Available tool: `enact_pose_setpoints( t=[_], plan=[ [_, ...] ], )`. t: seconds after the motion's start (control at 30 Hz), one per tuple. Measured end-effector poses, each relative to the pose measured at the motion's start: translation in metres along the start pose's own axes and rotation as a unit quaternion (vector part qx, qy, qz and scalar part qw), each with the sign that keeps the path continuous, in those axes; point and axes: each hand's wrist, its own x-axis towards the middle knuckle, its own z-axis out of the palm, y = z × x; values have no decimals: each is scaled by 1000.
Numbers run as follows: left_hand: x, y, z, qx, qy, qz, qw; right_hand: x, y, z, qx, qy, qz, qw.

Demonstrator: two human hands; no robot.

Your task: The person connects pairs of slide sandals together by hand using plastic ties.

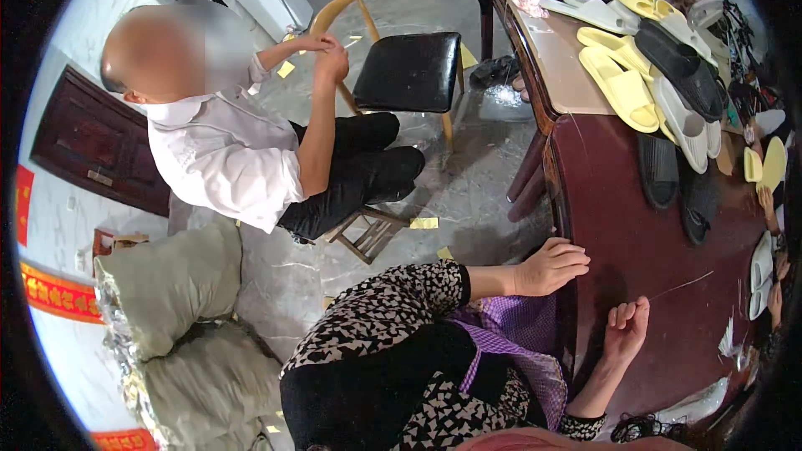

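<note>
My left hand [551,267] is at the near edge of the dark red table [618,175]. Its fingers are bent and held together, and whatever may be in them is hidden. Lower and to the right, above the tabletop, my right hand [625,330] has its fingers curled with thumb and forefinger pinched. From that pinch a thin white thread-like strand [681,286] runs up to the right. No slipper is touched by either hand; the nearest are a black slipper [658,171] and another black slipper [700,205] with a bow-like detail, farther up the table.
Yellow slippers [618,88], white and black ones are heaped at the far end. Other people's hands [775,301] show at the right rim. On the left sits a person in a white shirt [225,150], beside a chair [407,73] and stuffed sacks [180,284]. Black cords [647,428] lie near me.
</note>
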Motion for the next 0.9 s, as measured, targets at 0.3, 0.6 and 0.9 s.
enact_pose_setpoints(
  t=[0.3, 0.6, 0.9],
  plan=[
    [-4, 1, 3, 16, 1, 5, 1000, 1, 0, 3, 2, 3, 0, 1000],
    [-6, 1, 5, 22, -1, 1, 1000, 3, 1, -2, -4, 6, -9, 1000],
    [-8, -1, 7, 21, 5, 5, 1000, 4, -1, 0, -7, 0, -6, 1000]
  ],
)
